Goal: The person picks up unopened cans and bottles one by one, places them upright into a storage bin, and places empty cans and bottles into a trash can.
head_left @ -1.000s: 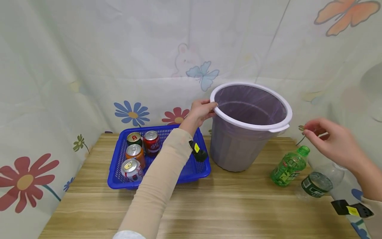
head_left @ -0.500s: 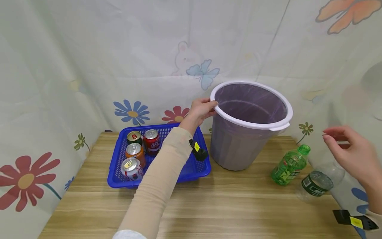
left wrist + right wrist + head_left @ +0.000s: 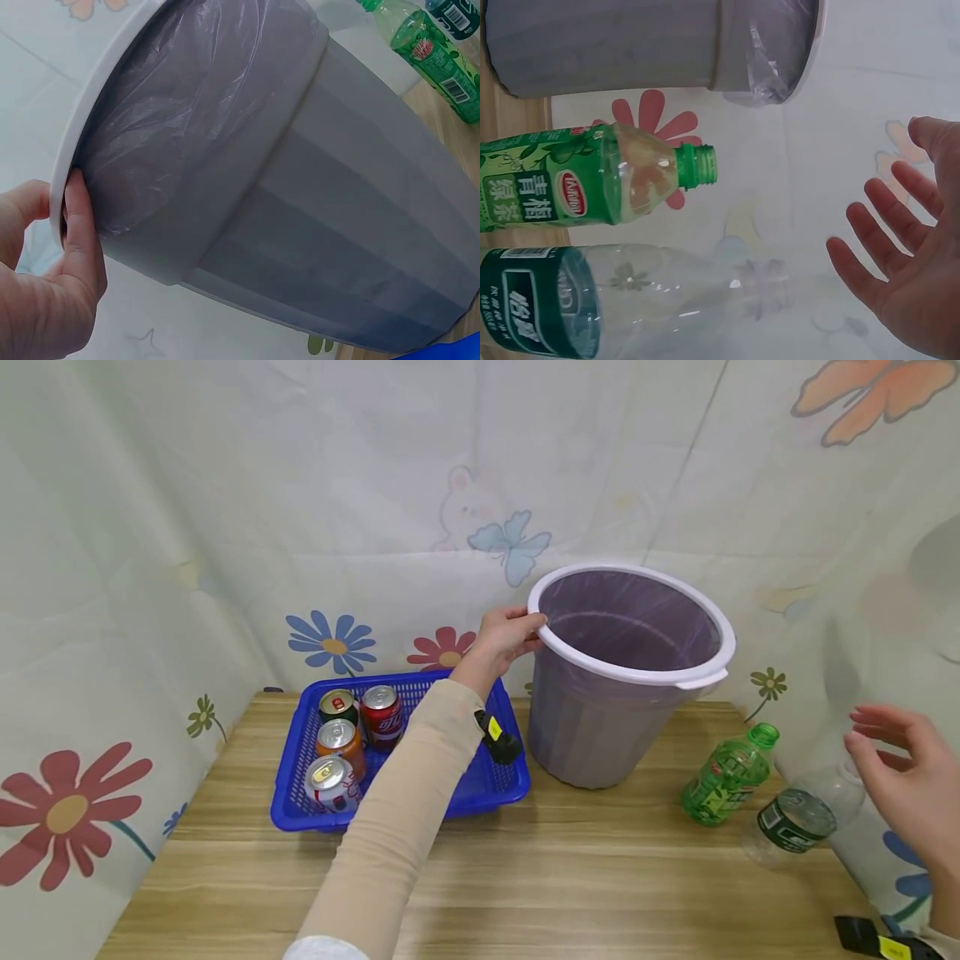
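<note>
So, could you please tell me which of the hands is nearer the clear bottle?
The right. The right hand is near the neck of the clear bottle, not touching it; the left hand is farther off, holding the bin by its rim.

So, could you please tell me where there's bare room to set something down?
The table is bare in front of the bin, between the basket and green bottle. It's crowded where the clear bottle stands beside that one, and among the basket's four cans.

A beige sleeve (image 3: 408, 802) meets pale grey cloth (image 3: 324, 950) at the bottom edge; a yellow-tagged black band (image 3: 504, 750) sits mid-frame, a similar strap (image 3: 855, 935) lower right.
</note>
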{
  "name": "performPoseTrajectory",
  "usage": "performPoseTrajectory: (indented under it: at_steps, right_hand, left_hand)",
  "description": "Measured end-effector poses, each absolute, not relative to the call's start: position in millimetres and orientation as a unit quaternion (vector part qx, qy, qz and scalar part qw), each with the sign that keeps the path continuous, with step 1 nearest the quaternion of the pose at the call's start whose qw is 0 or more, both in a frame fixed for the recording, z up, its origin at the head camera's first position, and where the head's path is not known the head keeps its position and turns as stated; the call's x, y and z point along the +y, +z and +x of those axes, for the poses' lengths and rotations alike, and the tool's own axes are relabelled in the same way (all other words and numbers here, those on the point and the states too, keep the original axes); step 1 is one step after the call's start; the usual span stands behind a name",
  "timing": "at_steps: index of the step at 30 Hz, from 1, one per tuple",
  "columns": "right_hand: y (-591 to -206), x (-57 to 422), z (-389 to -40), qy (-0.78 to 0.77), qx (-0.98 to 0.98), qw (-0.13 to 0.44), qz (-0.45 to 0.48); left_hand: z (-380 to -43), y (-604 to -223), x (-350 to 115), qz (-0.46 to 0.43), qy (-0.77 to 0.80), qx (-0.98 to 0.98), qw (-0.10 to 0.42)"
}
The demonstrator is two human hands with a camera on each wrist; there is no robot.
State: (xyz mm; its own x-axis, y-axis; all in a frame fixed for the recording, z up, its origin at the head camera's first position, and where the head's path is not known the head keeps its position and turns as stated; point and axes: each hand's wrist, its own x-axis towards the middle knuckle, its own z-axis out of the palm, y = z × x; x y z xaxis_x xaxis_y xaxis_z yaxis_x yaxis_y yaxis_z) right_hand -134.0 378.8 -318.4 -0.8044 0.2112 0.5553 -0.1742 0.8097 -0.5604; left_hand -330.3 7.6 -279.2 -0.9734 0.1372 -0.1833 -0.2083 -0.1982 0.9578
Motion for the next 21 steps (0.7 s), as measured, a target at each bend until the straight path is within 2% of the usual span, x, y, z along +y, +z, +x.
performPoseTrajectory:
  at_steps: [8, 21]
  right_hand:
    - [-337, 387, -134, 0.317, -0.888, 0.323, -0.079]
    - [-355, 398, -126, 0.353, -0.885, 0.256, -0.161]
  left_hand:
    - [-331, -279, 8, -0.033, 0.773, 0.625, 0.109]
    - [-330, -280, 9, -0.031, 0.771, 0.626, 0.108]
